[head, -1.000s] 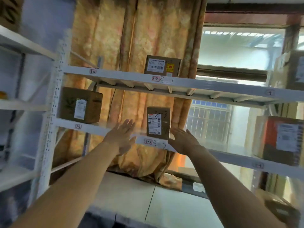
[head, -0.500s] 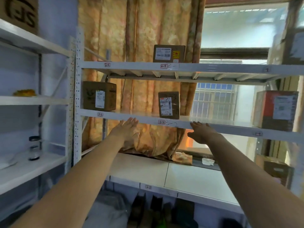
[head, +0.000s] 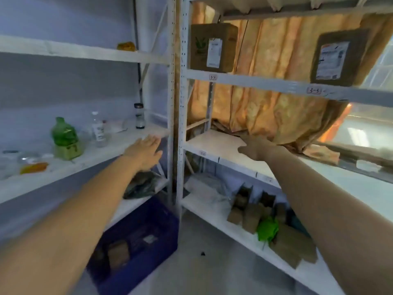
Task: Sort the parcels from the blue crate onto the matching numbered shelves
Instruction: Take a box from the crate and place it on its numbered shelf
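Blue crate (head: 148, 237) on floor, left hand (head: 144, 152) and right hand (head: 257, 146) empty above.

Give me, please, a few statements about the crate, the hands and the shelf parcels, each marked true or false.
1. Both hands are empty. True: the left hand and the right hand are open and hold nothing.
2. The blue crate sits on a shelf. False: it stands on the floor, below the left hand.
3. The crate is empty. False: at least one brown parcel lies in it.
4. A box stands above the 3-3 tag. True.
5. The box with the green logo is right of the 3-3 tag. False: it is to its left, on the same shelf level.
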A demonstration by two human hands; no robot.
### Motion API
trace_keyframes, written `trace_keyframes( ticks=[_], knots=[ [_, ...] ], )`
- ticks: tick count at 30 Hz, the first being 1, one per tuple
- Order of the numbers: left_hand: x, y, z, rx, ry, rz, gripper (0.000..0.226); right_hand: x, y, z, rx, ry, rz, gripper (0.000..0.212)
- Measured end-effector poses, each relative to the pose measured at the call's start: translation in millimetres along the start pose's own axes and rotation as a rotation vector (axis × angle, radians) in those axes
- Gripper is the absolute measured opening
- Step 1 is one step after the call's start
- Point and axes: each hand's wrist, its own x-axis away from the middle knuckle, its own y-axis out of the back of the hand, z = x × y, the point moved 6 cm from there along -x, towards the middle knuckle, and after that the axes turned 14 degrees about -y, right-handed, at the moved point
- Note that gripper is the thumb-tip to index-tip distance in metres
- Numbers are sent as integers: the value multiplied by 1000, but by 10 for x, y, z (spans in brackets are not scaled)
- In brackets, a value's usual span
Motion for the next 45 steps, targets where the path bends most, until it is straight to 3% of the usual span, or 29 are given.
trace_keyframes(
  ticks=[7, 10, 15, 17, 20, 25, 29, 32, 37, 42, 45],
  knots=[
    [790, -1595, 923, 80, 248, 257, 58, -522, -1618, 1334, 118, 280, 266, 55],
    [910, -2160, 1245, 142, 358, 281, 57, -807, -2290, 1825, 170, 377, 354, 54],
    [1111, -3099, 1450, 204, 509, 415, 57, -1212, -3100, 2418, 210, 491, 558, 58],
    [1146, -3289, 1495, 292, 618, 465, 57, -1357, -3421, 2646, 246, 547, 616, 62],
    [1064, -3369, 1618, 357, 722, 406, 58, -1413, -3836, 2851, 254, 586, 695, 60],
    [1091, -3689, 1816, 407, 737, 474, 59, -1247, -4535, 3254, 337, 716, 890, 59],
    [1106, -4145, 2175, 431, 727, 548, 60, -1378, -5056, 3561, 347, 716, 929, 25],
    [967, -4494, 2535, 455, 695, 583, 59, -1544, -5435, 3849, 294, 635, 983, 47],
    [604, -5468, 3267, 460, 637, 608, 59, -1983, -6565, 4198, 265, 557, 1059, 57],
    [185, -6972, 3818, 573, 598, 606, 54, -2425, -7972, 4589, 251, 529, 1076, 45],
    [5, -7930, 3772, 713, 685, 563, 51, -2562, -8790, 4674, 242, 457, 1115, 39]
  ],
)
